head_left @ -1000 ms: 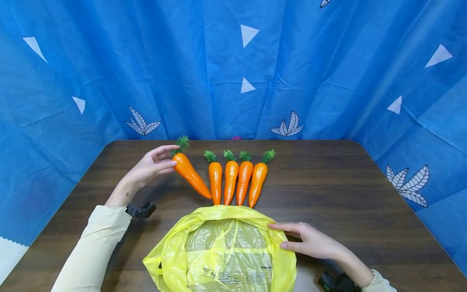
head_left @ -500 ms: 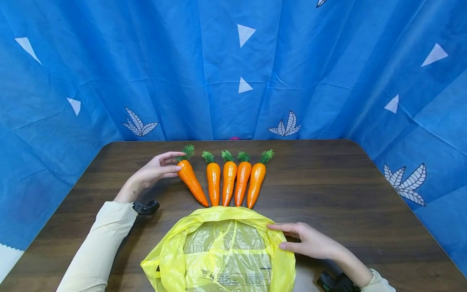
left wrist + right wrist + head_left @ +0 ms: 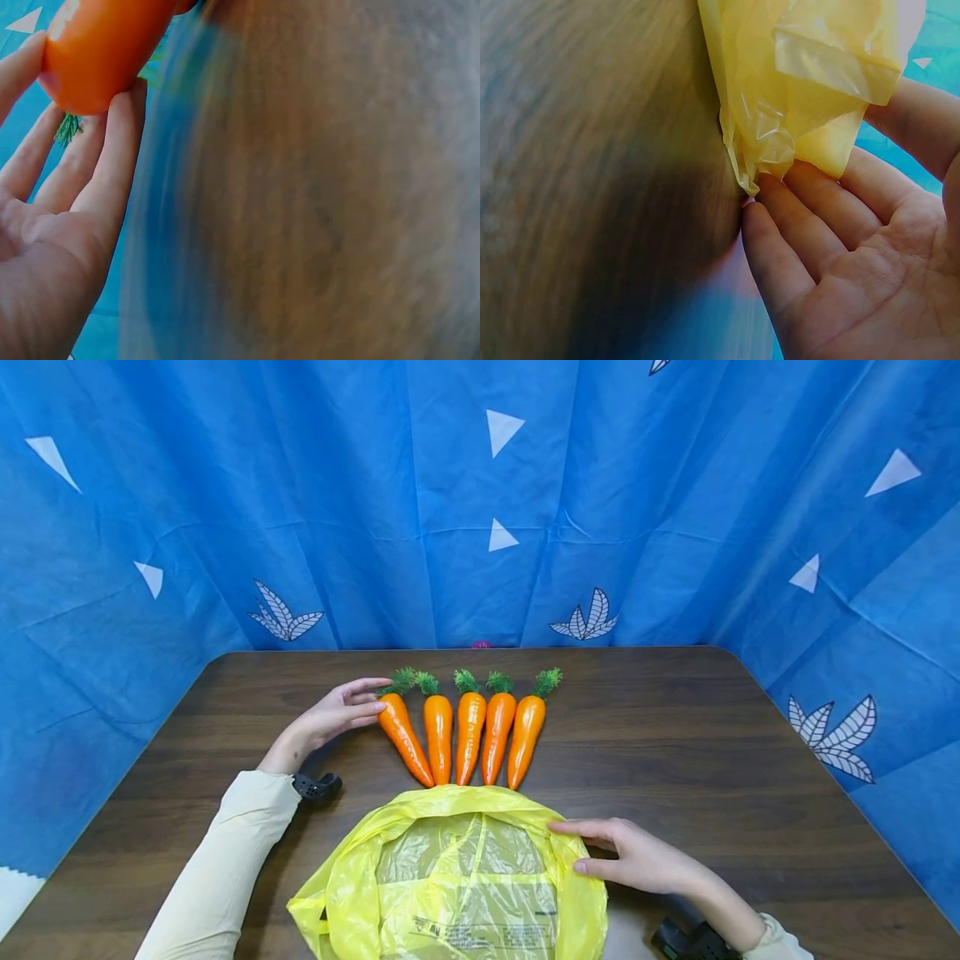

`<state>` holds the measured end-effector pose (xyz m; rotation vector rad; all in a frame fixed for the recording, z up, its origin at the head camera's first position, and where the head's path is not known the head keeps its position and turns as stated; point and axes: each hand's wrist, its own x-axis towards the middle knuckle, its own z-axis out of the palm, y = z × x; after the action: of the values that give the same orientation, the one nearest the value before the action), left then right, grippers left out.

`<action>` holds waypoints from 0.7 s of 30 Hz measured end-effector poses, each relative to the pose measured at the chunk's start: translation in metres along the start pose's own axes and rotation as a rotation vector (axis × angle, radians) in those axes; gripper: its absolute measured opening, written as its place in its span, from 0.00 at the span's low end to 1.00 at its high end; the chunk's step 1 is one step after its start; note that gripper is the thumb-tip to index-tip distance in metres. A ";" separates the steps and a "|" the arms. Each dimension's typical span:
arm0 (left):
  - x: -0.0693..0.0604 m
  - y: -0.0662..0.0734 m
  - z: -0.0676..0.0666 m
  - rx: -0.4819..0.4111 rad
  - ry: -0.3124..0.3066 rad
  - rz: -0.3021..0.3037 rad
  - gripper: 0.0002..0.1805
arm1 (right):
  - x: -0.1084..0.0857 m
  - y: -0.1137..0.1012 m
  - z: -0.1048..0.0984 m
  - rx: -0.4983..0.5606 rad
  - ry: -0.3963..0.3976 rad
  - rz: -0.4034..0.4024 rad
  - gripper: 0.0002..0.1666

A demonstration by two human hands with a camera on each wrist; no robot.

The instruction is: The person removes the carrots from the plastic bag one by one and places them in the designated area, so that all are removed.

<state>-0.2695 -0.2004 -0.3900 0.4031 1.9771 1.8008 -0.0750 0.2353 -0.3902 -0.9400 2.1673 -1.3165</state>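
My left hand (image 3: 333,717) holds the leftmost orange carrot (image 3: 405,742) by its thick top end, thumb on one side and fingers on the other. In the left wrist view the rounded end of this carrot (image 3: 105,60) sits between thumb and fingertips, green leaves behind it. It slants toward the other carrots, its tip close to its neighbour's. At the front, a yellow plastic bag (image 3: 352,897) lies with its mouth spread wide. My right hand (image 3: 645,858) holds the bag's right rim between thumb and fingers; the right wrist view shows the bag film (image 3: 780,97) there.
Several more carrots (image 3: 470,739) with green tops lie side by side, tips toward the bag. The dark wooden table (image 3: 675,727) extends to both sides. A blue patterned curtain (image 3: 465,460) hangs behind its far edge.
My left hand has moved right and slightly nearer with its carrot, bringing it down beside the row, its leaves now against the neighbour's. The right hand and bag have stayed in place.
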 end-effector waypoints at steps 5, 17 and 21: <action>0.001 0.000 0.004 -0.004 0.012 -0.005 0.30 | 0.000 -0.001 0.000 0.005 -0.001 0.002 0.29; 0.009 -0.005 0.012 0.014 0.049 -0.026 0.30 | 0.000 0.000 0.000 -0.006 0.005 0.008 0.29; 0.011 -0.005 0.014 0.086 0.052 -0.023 0.31 | -0.001 0.001 0.000 -0.015 0.008 0.006 0.28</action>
<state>-0.2712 -0.1833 -0.3971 0.3620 2.0919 1.7334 -0.0749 0.2359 -0.3912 -0.9345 2.1873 -1.3048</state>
